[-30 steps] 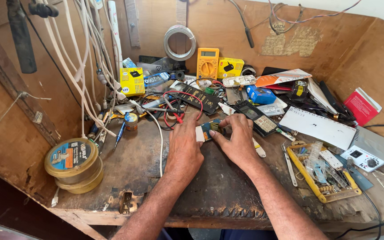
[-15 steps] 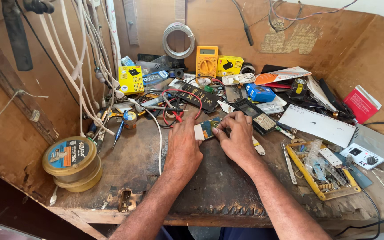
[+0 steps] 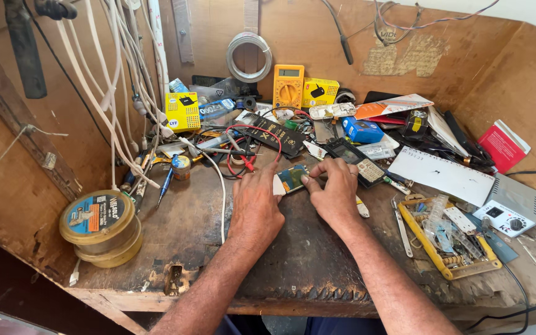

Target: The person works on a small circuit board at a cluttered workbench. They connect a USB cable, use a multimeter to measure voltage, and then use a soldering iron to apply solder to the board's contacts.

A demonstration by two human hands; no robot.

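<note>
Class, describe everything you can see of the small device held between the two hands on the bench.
The small device is a flat, rectangular piece with a white edge and a greenish-yellow face, possibly a phone part. It lies nearly flat on the worn wooden bench, slightly tilted. The left hand covers its lower left end; the right hand presses fingertips on its right edge. Finer details are hidden.

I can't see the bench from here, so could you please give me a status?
Left hand and right hand both on small circuit board, flat on bench. Keypad phone close behind.
</note>
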